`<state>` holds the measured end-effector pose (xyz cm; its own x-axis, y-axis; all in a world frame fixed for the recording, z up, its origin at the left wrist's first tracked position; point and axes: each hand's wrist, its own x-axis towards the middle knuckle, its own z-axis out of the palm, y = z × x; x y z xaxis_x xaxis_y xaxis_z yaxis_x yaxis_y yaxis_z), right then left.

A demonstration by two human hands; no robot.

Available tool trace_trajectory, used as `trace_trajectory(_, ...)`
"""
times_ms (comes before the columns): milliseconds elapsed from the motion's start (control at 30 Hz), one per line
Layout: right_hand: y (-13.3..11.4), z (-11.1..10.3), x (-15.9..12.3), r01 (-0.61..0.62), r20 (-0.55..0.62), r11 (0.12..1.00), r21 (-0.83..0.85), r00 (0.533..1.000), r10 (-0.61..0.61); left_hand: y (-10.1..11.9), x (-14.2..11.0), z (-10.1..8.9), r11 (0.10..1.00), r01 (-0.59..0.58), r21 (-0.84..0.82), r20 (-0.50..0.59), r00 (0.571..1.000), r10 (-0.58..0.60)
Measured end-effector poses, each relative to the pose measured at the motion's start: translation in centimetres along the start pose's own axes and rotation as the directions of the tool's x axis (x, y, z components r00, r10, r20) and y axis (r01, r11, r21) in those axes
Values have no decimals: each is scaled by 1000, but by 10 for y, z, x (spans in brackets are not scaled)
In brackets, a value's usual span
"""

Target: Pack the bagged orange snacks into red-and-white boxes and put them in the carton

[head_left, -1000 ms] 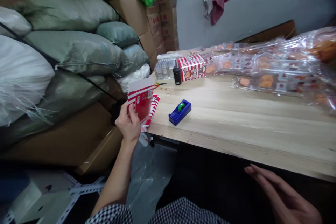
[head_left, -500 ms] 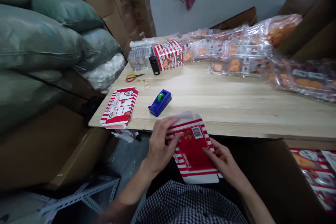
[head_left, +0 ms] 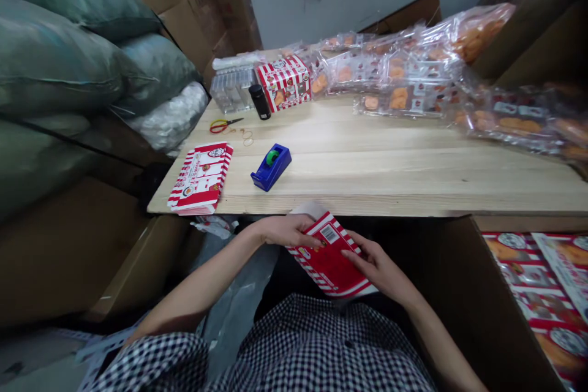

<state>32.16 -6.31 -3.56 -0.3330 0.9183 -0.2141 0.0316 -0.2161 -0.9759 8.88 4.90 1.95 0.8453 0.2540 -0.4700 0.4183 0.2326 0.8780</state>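
Note:
A red and white striped paper box (head_left: 333, 260), with a barcode on its face, is held over my lap just below the table edge. My left hand (head_left: 291, 231) grips its upper left side, thumb across the face. On the right edge, my right hand (head_left: 376, 262) has its thumb on the front and its other fingers behind. A pale flap sticks up at the box's top, partly behind my left hand. On the table lie a blue tape dispenser (head_left: 271, 168) with a green core and a stack of flat printed boxes (head_left: 202, 177).
Scissors (head_left: 225, 125), a black bottle (head_left: 260, 102), clear plastic cases (head_left: 234, 90) and an upright striped box (head_left: 285, 84) stand farther back. Plastic-wrapped packs (head_left: 404, 92) line the table's rear. At right an open carton (head_left: 509, 343) holds printed packs; large sacks (head_left: 59, 61) are piled left.
The box has turned and tilted, its lower end now nearer my body. My left forearm has swung outward and lies flatter. The view has shifted slightly.

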Motion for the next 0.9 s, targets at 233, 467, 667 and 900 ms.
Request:
trace_trajectory(233, 16, 23, -3, -3, -148, 894, -447, 986, -71, 3, 25, -4, 999, -5, 46, -153, 988, 12)
trace_trajectory(467, 30, 55, 8, -170, -368, 599, -783, 902, -225, 9, 44, 0, 985, 59, 161, -153, 988, -34)
trace_trajectory(667, 17, 50, 12, -101, -393, 796, -597, 902, -180, 31, 46, 15, 799, -40, 600, -381, 864, 330)
trace_trajectory(900, 25, 33, 14, -73, -590, 966, -250, 802, -92, -11, 33, 60, 748, 5, 664, -731, 212, 648)
